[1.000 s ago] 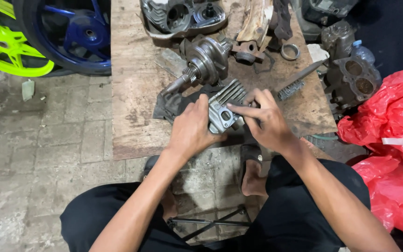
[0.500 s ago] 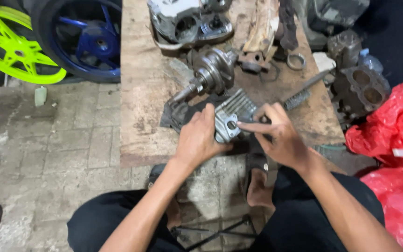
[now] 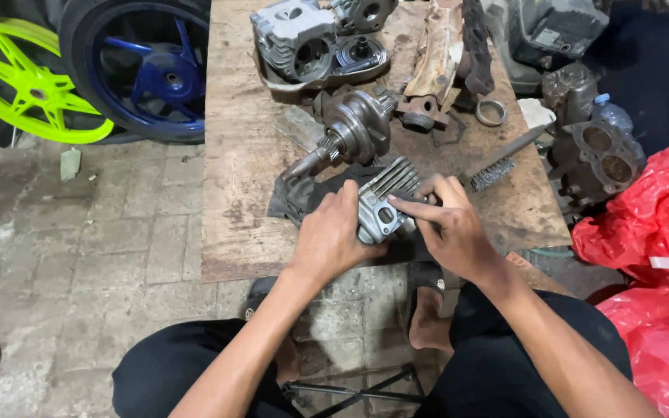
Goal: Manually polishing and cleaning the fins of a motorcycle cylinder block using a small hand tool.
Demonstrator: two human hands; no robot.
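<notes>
Head view, two hands, left hand (image 3: 333, 236) and right hand (image 3: 447, 224), gripping one finned cylinder head (image 3: 383, 203), two wheels behind

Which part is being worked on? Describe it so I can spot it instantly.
Start at the wooden workboard and go to its near edge, where the left hand and right hand meet. Between them is the finned cylinder head, silver-grey on a dark rag. Unlike the round crankshaft behind, it has parallel cooling fins.

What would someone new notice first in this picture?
Both hands, left hand and right hand, grip a finned grey metal engine part at the worn wooden table's near edge. A neon-green spoked wheel glows far left; crumpled red plastic bags sit right.
</notes>
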